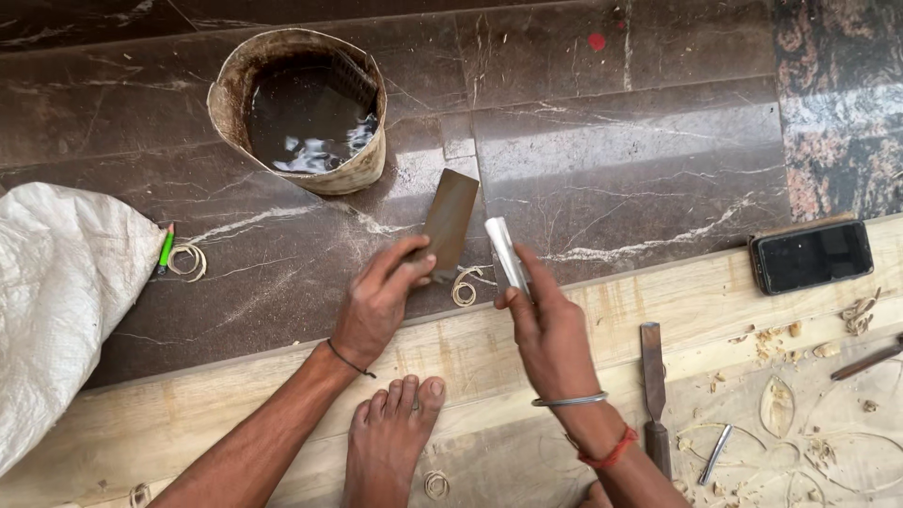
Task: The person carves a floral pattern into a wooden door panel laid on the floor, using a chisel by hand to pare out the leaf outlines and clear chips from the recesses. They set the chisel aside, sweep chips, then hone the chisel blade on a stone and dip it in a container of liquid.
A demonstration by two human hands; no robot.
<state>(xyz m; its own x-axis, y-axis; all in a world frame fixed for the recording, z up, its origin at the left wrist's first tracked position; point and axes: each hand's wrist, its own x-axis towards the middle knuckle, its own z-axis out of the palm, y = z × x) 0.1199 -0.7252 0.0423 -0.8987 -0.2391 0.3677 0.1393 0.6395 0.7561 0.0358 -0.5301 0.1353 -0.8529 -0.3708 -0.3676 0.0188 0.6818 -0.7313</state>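
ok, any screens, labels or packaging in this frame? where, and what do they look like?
Phone: flat on the wooden board at the right edge, screen up; black rectangle, dark screen, brownish case edge.
White sack: on the stone floor at far left; crumpled woven material, no print visible.
Red dot: small round spot on the floor, top centre; possibly a sticker, cannot tell.

A flat, dark rectangular sharpening stone (450, 221) was held tilted upright over the marble floor, its lower end gripped; just beside it, a slim, pale metal blade (506, 254) was held slanted, its upper end free.
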